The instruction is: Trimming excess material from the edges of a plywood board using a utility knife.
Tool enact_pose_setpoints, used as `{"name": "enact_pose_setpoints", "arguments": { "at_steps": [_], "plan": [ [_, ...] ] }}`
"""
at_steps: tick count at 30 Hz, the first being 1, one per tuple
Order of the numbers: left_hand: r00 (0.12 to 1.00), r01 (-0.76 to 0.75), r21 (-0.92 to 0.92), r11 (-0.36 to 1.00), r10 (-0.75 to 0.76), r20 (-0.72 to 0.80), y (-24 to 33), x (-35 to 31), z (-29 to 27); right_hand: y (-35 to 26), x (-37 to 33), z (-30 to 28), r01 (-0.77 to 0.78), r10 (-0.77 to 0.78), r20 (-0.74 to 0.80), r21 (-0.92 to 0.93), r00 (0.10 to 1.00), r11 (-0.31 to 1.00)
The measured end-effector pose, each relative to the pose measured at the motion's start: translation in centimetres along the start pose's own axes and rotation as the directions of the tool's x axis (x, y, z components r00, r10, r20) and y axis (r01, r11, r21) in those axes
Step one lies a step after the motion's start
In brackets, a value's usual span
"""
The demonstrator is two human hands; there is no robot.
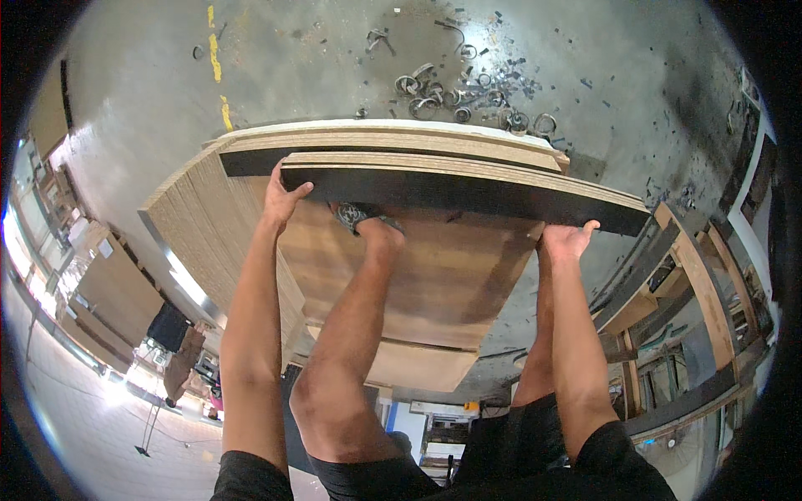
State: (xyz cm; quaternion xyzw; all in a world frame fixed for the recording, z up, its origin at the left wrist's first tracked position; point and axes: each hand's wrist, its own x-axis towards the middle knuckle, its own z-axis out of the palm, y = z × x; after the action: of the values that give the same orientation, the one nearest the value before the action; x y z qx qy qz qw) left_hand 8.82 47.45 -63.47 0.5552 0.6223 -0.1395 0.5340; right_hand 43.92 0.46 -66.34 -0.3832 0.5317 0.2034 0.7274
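A stack of long, narrow boards [459,189] with a black face and raw tan edges spans the space between my hands, tilted down to the right. My left hand [286,200] grips its left end, thumb against the black face and fingers mostly hidden behind. Near the right end, my right hand [570,240] holds the lower edge from beneath; its thumb shows and most of its fingers are hidden. Just behind lies another stack of similar boards [359,137], topped with a white strip.
Wide boards [196,196] stand on edge at the left. Under my sandalled foot [355,219] lies a brown plywood sheet [418,288]. Black curled strips and scraps [455,96] litter the grey floor ahead. A wooden frame rack [697,284] stands at the right.
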Motion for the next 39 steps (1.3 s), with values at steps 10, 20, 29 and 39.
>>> {"name": "enact_pose_setpoints", "arguments": {
  "at_steps": [10, 20, 29, 39],
  "plan": [
    [0.992, -0.1, -0.112, 0.989, 0.09, -0.091, -2.2, 0.2, 0.4, -6.4, 1.9, -5.8, 0.113, -0.137, 0.0, -0.561, 0.991, 0.82],
    [0.987, -0.14, -0.022, 0.99, 0.138, -0.076, -3.7, 1.3, -1.2, -25.7, 10.7, -5.8, 0.232, -0.053, 0.226, -0.925, 0.973, 0.301],
    [0.974, -0.125, 0.058, 0.99, 0.134, -0.185, -3.7, 2.0, -2.3, -23.3, 9.0, -6.2, 0.046, -0.101, 0.023, -0.969, 0.995, 0.241],
    [0.969, -0.081, 0.004, 0.997, 0.08, -0.234, -4.8, 5.6, -12.7, -12.5, 4.7, -4.1, 0.109, 0.061, 0.121, -0.978, 0.991, 0.176]
  ]
}}
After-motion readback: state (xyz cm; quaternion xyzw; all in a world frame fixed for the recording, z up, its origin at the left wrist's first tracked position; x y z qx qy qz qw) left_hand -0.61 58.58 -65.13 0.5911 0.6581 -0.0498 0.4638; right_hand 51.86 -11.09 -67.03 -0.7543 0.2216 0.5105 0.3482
